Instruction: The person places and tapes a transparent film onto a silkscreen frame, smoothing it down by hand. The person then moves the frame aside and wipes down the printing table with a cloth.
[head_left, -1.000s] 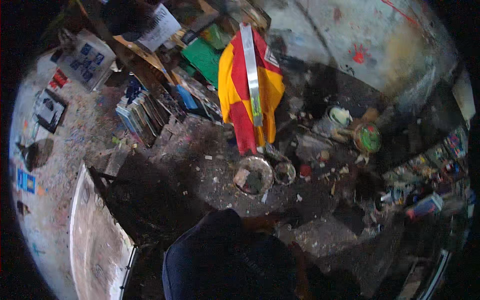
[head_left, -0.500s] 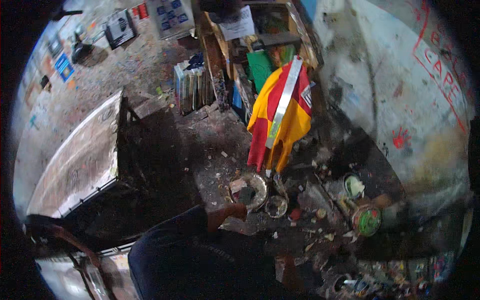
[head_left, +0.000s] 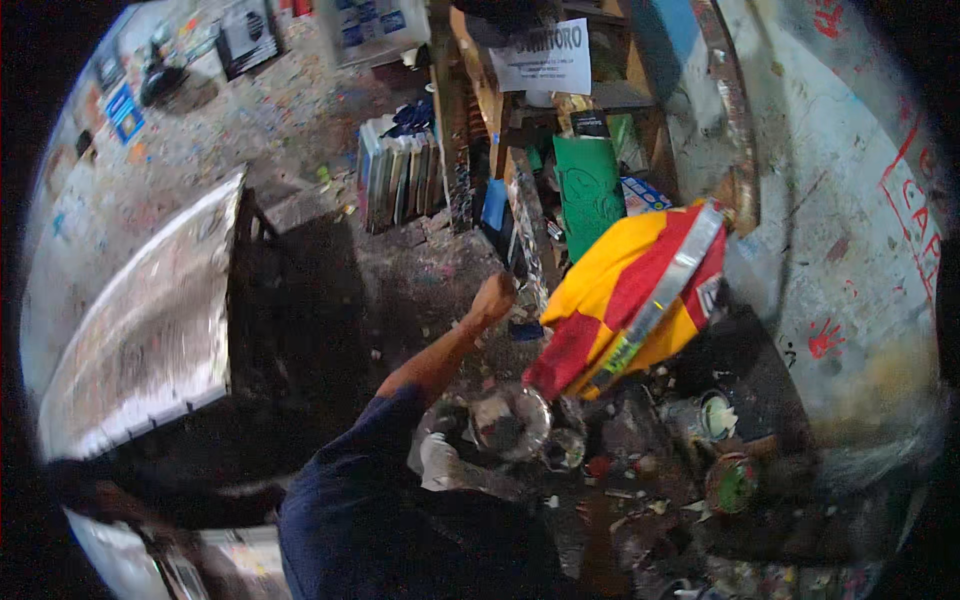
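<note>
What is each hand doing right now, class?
Left hand: not in view.
Right hand: closed in a fist, reaching toward the tall spattered panel; whether it grips it cannot be told.

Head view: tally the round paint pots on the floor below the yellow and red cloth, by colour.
Silvery tins: 2
White-filled pot: 1
Green-filled pot: 1
Total: 4
</note>
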